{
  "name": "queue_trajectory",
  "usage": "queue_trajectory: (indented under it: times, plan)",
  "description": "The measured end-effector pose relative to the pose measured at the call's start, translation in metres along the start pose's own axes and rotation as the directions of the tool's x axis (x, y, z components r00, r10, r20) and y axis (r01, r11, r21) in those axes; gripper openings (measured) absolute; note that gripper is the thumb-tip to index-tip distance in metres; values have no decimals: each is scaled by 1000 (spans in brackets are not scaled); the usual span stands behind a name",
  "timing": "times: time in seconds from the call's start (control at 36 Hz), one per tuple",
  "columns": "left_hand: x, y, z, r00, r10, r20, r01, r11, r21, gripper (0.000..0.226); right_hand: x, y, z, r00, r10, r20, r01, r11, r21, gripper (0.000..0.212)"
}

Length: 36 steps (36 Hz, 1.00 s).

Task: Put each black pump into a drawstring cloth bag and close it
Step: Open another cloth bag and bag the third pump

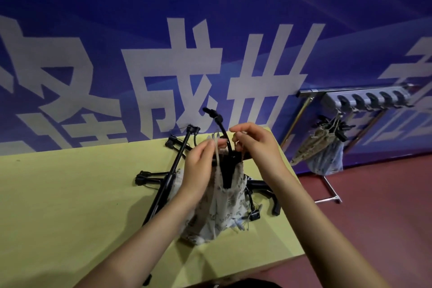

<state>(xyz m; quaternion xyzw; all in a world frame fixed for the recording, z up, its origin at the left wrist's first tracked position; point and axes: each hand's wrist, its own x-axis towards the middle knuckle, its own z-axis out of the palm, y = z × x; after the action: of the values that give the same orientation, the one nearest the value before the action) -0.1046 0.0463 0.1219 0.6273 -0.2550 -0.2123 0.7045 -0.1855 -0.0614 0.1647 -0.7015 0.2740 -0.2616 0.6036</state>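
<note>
hands (203,166) pinching drawstrings (217,147), pump (228,171) bagged

Cloth bag (219,203): pale, leaf-printed, stood upright on yellow table, mouth gathered, beige drawstrings (217,147) pulled up from top. Black pump (228,171) sat inside bag, hose (219,124) curving up out of mouth. More black pumps (163,185) lay on table beside and behind bag.

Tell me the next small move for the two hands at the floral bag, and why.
Probably pull the beige drawstrings apart to cinch the mouth. The left hand and right hand each pinch a cord above the pale floral cloth bag, whose mouth is still open, with the black pump seated inside and its curved black hose sticking out.
</note>
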Motion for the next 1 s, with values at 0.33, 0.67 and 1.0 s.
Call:
queue_trajectory:
  times: [0.33,0.67,1.0]
  plan:
    - [11,17,39,973,-161,165,205,931,-301,30,-10,28,-23,998,-66,21,63,990,124,31]
    - [42,9,117,984,33,173,-77,964,255,18,29,15,-118,969,-79,234,9,958,287,15]
    - [67,21,226,965,262,25,-261,939,226,30,91,-6,-226,828,-203,522,-3,930,368,22]
